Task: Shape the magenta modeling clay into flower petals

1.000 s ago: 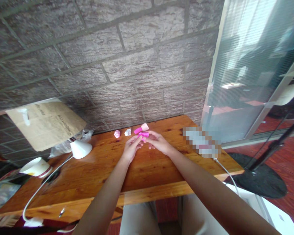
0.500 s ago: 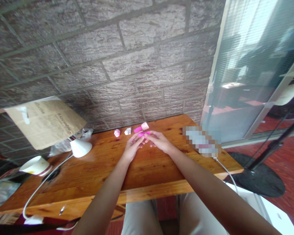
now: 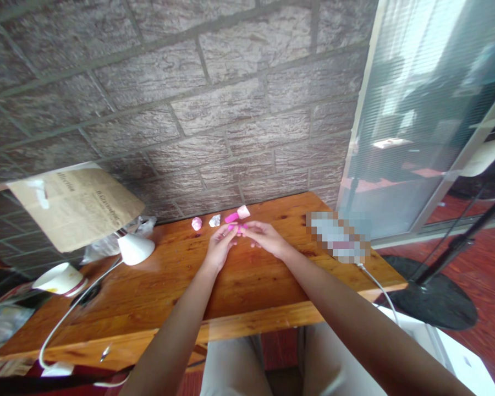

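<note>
Over the back part of the wooden table, my left hand (image 3: 219,247) and my right hand (image 3: 266,237) meet fingertip to fingertip. Both are closed on a small, bright pink piece of modelling clay (image 3: 242,227), pinched between thumbs and fingers. Most of that piece is hidden by the fingers. Just behind them lies a pink strip of clay (image 3: 231,218), touching or right beside a pale pink block (image 3: 243,211). To the left are a crumpled whitish lump (image 3: 215,220) and a round pink-and-white ball (image 3: 197,224).
A lamp with a white base (image 3: 137,249) and a brown paper shade (image 3: 80,206) stands on the left of the wooden table (image 3: 256,291). Nearer me is a tipped paper cup (image 3: 61,279). A blurred-out object (image 3: 338,237) with a white cable lies right. A stone-pattern wall rises behind.
My fingers have closed further over the pink clay, so less of it shows between them. Both hands stay in nearly the same place. The other pieces have not moved.
</note>
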A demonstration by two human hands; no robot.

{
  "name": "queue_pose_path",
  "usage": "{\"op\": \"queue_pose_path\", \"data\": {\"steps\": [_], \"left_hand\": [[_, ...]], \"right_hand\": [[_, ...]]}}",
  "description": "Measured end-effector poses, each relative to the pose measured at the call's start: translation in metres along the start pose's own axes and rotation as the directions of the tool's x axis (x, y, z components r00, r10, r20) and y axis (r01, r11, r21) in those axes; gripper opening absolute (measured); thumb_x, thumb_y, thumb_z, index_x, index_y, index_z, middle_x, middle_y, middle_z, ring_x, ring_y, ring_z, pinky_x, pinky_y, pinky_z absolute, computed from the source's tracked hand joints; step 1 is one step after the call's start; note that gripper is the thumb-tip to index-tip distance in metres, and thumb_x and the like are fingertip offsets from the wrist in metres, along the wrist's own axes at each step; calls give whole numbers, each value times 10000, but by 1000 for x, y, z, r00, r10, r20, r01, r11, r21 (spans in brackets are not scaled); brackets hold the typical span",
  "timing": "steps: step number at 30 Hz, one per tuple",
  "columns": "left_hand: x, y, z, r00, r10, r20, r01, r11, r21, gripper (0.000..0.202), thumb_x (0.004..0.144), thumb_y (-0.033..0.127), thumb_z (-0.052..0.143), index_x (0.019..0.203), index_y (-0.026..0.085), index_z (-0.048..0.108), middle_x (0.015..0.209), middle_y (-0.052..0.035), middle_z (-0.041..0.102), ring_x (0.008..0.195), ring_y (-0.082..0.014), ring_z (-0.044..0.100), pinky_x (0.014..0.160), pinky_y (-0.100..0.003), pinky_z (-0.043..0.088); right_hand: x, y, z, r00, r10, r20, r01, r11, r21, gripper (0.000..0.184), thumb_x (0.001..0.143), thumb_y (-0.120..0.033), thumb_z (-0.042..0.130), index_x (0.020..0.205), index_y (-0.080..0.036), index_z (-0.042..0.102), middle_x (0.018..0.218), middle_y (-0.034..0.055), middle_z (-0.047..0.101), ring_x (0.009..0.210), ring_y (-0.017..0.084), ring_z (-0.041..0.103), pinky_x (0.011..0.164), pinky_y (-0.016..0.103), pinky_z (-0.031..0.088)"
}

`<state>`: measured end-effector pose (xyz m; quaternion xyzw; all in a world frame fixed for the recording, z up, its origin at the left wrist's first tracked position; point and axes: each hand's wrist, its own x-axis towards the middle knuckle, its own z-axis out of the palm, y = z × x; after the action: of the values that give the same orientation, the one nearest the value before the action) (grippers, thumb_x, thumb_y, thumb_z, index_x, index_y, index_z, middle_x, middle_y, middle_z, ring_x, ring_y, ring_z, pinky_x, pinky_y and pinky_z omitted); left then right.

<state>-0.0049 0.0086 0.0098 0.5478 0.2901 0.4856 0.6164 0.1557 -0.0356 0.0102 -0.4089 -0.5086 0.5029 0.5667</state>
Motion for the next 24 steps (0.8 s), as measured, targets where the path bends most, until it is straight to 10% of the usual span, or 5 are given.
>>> {"op": "queue_pose_path", "data": {"steps": [12,24], "left_hand": [[0,0,1,1000,6,13,-5,1000,-14,434,596,315,926,991,205,788,1107,-62,756,981,-170,702,860,-255,547],[0,-1,1,997,44,-67,-37,994,101,442,558,477,932,844,166,801,786,-23,749,716,-121,646,740,-253,545]], "right_hand": [[1,6,-4,992,-122,13,122,992,-42,392,768,-419,758,1094,-201,754,1101,47,746,853,136,658,591,196,520],[7,16,-5,973,-221,-63,211,968,-134,396,704,-390,813,1040,-201,722,1012,31,736,693,95,603,565,205,472]]}}
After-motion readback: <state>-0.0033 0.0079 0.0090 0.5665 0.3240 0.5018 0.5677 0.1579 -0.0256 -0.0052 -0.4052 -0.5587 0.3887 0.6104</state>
